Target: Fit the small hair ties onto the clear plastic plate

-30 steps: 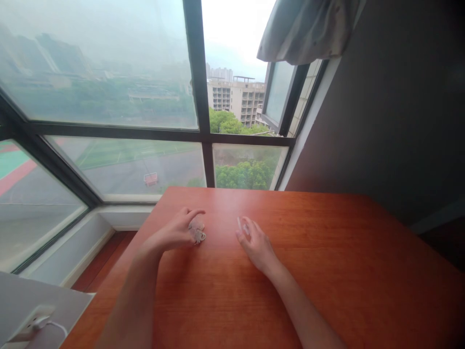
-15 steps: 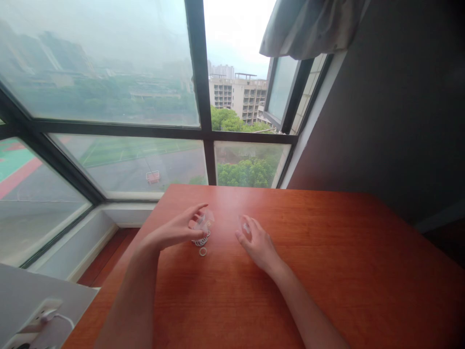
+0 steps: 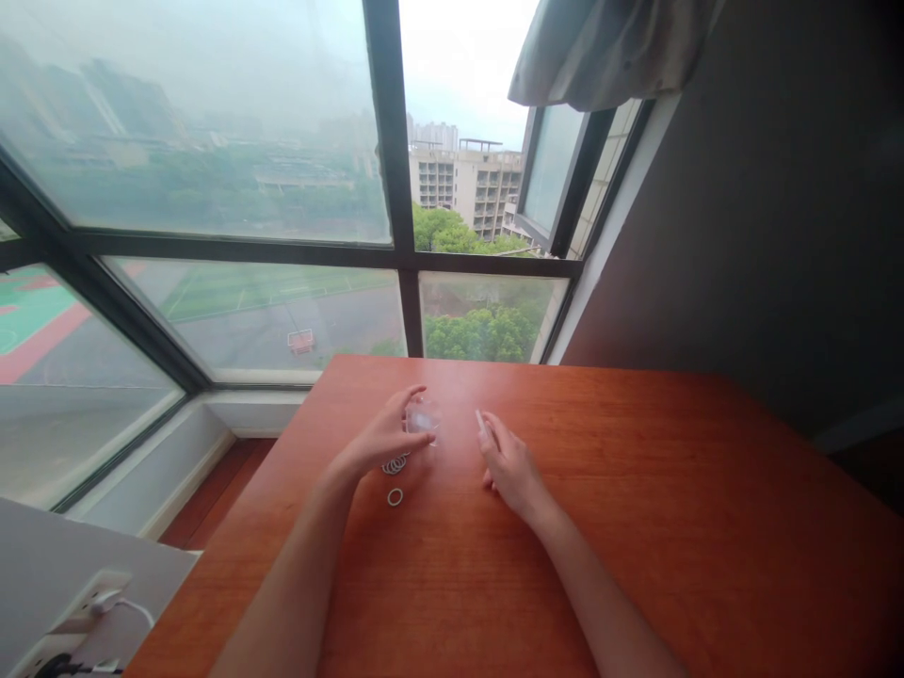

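My left hand (image 3: 385,433) is closed around a small clear plastic box (image 3: 424,421), thumb on the near side and fingers on the far side. Across a short gap to the right, my right hand (image 3: 512,466) pinches a thin, pale flat piece (image 3: 482,424), seen nearly edge-on; it looks like clear plastic. Several pale rings (image 3: 394,465) lie overlapping on the table just below my left hand, which partly hides them. One single ring (image 3: 395,497) rests apart from these, closer to me.
The reddish-brown wooden table (image 3: 636,527) extends far to the right. Behind it stand dark-framed windows (image 3: 410,311), with a dark wall (image 3: 763,235) on the right. At the lower left is a wall socket (image 3: 95,603) with a plugged-in cable.
My left hand has moved right with the clear box, uncovering more of the rings' surroundings. My right hand has shifted slightly right and turned, so the flat piece now shows edge-on.
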`<move>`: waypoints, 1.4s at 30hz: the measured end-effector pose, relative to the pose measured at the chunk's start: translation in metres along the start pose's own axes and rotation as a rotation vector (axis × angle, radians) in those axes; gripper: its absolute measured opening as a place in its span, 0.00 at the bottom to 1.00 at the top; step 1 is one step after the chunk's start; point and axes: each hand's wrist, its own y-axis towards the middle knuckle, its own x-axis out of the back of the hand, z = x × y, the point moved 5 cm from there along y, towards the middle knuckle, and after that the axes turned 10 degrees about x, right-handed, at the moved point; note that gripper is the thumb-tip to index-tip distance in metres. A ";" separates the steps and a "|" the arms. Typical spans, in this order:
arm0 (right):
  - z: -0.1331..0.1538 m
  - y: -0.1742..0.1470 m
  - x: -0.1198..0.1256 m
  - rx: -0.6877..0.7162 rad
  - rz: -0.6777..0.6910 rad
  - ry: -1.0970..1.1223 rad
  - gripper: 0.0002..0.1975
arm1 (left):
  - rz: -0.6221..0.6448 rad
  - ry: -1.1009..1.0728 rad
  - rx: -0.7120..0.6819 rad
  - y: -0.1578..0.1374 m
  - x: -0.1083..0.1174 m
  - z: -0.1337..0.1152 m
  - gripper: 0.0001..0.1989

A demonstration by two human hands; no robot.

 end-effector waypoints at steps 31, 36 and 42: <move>-0.010 0.004 -0.009 0.077 0.008 -0.186 0.10 | -0.188 0.627 0.110 -0.002 0.026 0.011 0.11; -0.012 0.003 -0.004 0.018 -0.042 -0.309 0.15 | -0.252 0.659 0.068 -0.003 0.032 0.010 0.13; -0.008 0.001 -0.006 0.104 0.049 -0.349 0.16 | -0.337 0.592 -0.016 -0.008 0.026 -0.015 0.14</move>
